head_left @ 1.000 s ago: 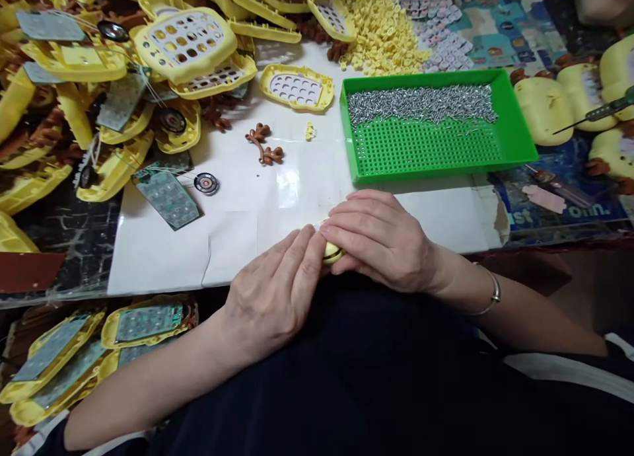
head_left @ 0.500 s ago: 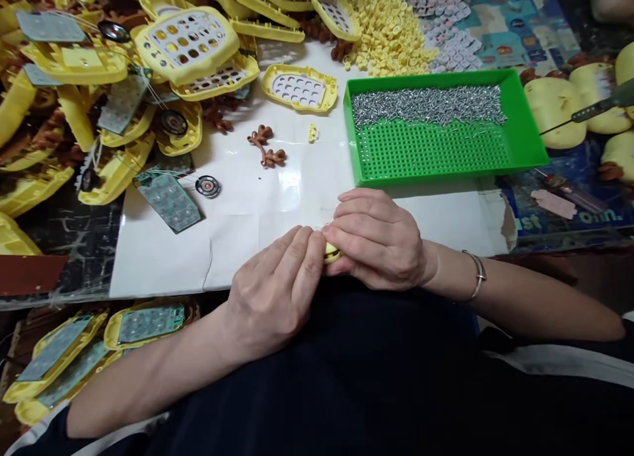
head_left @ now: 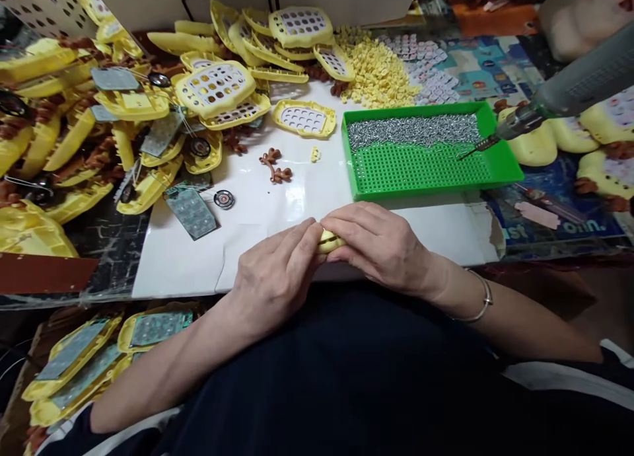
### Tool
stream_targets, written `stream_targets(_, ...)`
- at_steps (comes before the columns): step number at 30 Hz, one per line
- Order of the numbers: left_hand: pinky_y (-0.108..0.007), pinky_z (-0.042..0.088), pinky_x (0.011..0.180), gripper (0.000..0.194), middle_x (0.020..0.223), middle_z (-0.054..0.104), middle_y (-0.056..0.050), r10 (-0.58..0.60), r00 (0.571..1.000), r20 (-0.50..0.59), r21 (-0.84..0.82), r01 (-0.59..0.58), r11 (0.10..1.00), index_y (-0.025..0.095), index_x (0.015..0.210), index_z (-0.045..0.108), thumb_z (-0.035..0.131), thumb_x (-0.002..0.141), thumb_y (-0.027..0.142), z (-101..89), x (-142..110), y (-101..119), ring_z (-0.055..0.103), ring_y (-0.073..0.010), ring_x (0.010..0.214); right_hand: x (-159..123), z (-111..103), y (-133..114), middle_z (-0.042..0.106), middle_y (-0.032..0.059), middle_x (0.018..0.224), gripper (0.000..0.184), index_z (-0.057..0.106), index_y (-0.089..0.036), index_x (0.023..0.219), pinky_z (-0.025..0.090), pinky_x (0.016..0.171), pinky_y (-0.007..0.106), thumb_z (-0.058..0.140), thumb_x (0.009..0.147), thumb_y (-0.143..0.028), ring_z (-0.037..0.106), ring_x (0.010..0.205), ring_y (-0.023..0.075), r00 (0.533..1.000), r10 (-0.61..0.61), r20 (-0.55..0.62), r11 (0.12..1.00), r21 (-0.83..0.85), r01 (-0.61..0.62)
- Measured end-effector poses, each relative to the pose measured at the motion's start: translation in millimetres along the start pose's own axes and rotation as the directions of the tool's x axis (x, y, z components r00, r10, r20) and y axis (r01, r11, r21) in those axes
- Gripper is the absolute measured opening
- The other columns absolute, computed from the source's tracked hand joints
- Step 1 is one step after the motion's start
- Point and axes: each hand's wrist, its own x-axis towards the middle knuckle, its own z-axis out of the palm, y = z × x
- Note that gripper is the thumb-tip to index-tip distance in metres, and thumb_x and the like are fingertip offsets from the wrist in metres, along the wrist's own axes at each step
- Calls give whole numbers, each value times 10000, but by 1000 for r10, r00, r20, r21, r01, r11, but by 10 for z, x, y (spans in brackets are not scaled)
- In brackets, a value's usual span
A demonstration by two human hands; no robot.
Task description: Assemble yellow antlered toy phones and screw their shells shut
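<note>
At the front edge of the table, my left hand (head_left: 282, 271) and my right hand (head_left: 381, 248) meet around a yellow plastic toy casing (head_left: 329, 242). Both are closed on it, fingers pressed to its two sides. A dark gap runs between its halves; most of the casing is hidden by my fingers. Beyond my hands lie a brown antler-shaped piece (head_left: 275, 166), a small yellow button piece (head_left: 316, 154) and a yellow shell half with a white hole-filled insert (head_left: 306, 118). A green circuit board (head_left: 191, 211) wired to a small round speaker (head_left: 224, 199) rests to the left.
A green tray (head_left: 436, 190) of screws stands beyond my right hand, with an electric screwdriver's bit (head_left: 479, 147) over it. Yellow shells (head_left: 215, 89) pile up at left, buttons (head_left: 381, 76) behind. More shells with boards (head_left: 158, 327) sit below the table edge. Another person's blurred hand (head_left: 579, 20) shows upper right.
My view has tilted up and shifted, showing more of the table's back. The screwdriver has come in from the right to the tray. More of the casing shows between my hands.
</note>
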Motion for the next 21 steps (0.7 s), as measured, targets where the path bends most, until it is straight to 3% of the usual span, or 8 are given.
stream_targets(9, -255, 548, 711, 324, 965, 736, -138, 1, 999, -50, 11, -1, 1000, 75, 1192, 537, 522, 869, 48, 78, 21, 25, 719, -207, 849, 23, 116, -2, 671, 105, 772, 305, 637, -101, 900, 498, 665, 346, 446, 971, -328, 593, 722, 209, 993, -11, -113, 1000, -4, 11)
stream_targets(13, -250, 560, 696, 297, 974, 745, -112, 3, 999, -36, -5, -3, 1000, 115, 1214, 517, 517, 917, 120, 61, 24, -23, 721, -191, 820, 62, 74, 42, 663, 67, 750, 281, 619, -140, 875, 510, 673, 312, 460, 973, -350, 599, 712, 177, 999, 37, -33, 996, 88, -34)
stream_targets(16, -242, 566, 685, 267, 982, 748, -121, -17, 999, -29, -63, 15, 998, 113, 1190, 523, 544, 929, 165, 38, -2, -66, 726, -185, 812, 48, -17, 65, 705, 104, 916, 321, 613, -129, 988, 552, 793, 322, 512, 948, -432, 658, 884, 191, 997, 62, 37, 989, 130, -67)
stream_targets(18, -272, 579, 762, 291, 1013, 743, -131, -38, 997, -63, -97, 32, 995, 116, 1207, 522, 553, 921, 151, 46, -38, -102, 728, -200, 880, 1, -70, 72, 702, 153, 1055, 385, 592, -107, 1092, 563, 867, 338, 561, 917, -448, 667, 1011, 214, 996, 79, 38, 993, 84, -82)
stream_targets(21, -380, 515, 1002, 420, 1181, 701, -126, -36, 991, -130, -168, 14, 986, 185, 1306, 496, 589, 899, 137, 88, -106, -152, 663, -230, 1131, -91, -97, 73, 701, 145, 1104, 274, 571, -135, 1159, 580, 887, 344, 559, 931, -286, 675, 1057, 215, 998, 59, -21, 998, -13, -59)
